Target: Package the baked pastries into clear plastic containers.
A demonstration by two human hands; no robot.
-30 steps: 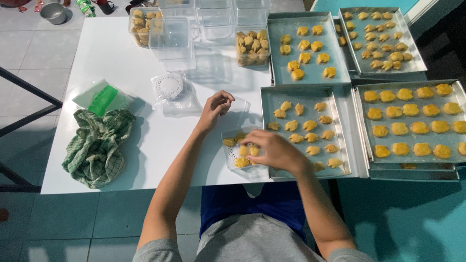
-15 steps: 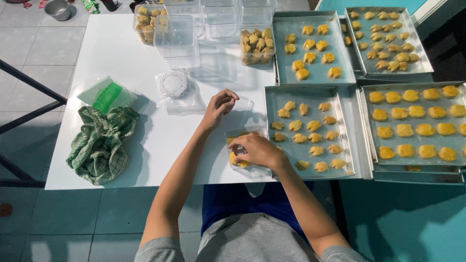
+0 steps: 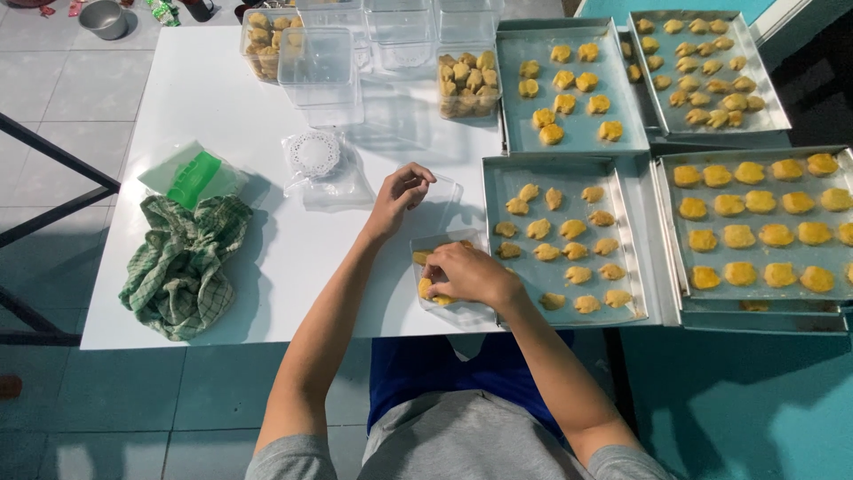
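A small clear plastic container (image 3: 442, 242) with a few yellow cookies in it stands at the white table's (image 3: 267, 258) front edge. My right hand (image 3: 469, 275) reaches down into it, fingers closed around a cookie (image 3: 427, 289) at its near left corner. Just behind lies a clear lid (image 3: 442, 192). My left hand (image 3: 400, 197) rests on the table with curled fingers pinching the lid's left edge. Right of the container sits a metal baking tray (image 3: 491, 236) holding several cookies.
Three more cookie trays lie right and behind (image 3: 753, 209), (image 3: 569, 89), (image 3: 702, 71). Clear tubs, some filled with cookies (image 3: 468, 84), some not (image 3: 318, 62), stand at the back. A green checked cloth (image 3: 182, 267), a green packet (image 3: 191, 175) and a bag of paper doilies (image 3: 317, 158) lie left.
My right hand has moved left and down from the tray's edge into the clear container. My left hand has stayed at the lid.
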